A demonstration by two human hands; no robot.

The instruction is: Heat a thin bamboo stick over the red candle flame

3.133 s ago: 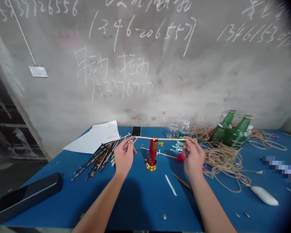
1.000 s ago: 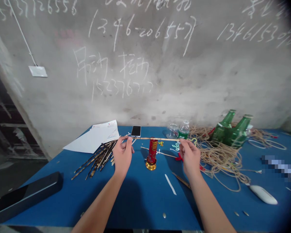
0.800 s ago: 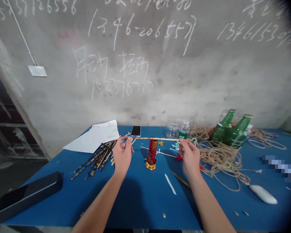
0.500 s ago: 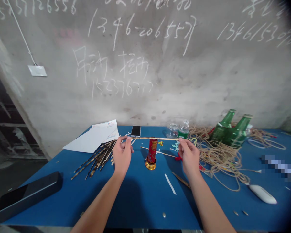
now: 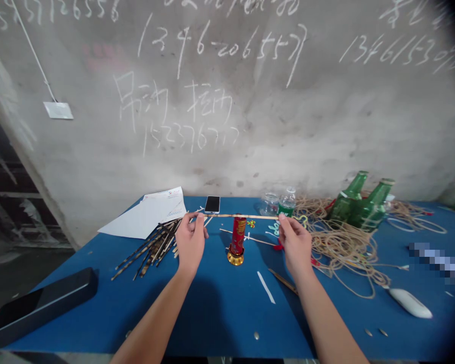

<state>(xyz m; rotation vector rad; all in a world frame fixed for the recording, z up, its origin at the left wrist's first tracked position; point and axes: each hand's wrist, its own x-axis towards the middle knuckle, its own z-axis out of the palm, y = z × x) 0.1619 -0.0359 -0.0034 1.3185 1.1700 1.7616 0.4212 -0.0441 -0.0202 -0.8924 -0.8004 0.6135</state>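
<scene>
Pinching the thin stick (image 5: 260,217) near both ends with my left grip (image 5: 191,240) and right grip (image 5: 296,240), I have its long axis level, crossing the top of the upright red candle (image 5: 238,235), contact unclear, roughly midway between them above the desk (image 5: 109,308).

Bare grey cement wall (image 5: 273,131) behind, patchy, covered in large white chalk-like handwriting (image 5: 227,50), digits plus Chinese characters. Faint pink smudge (image 5: 103,56) upper left. Thin white cable (image 5: 31,45) drops to white rectangular wall plate (image 5: 58,110). Flat blue table (image 5: 136,303) against wall. Dark grey floor (image 5: 9,265), far left. Soft light, wall brighter low right of centre.
</scene>
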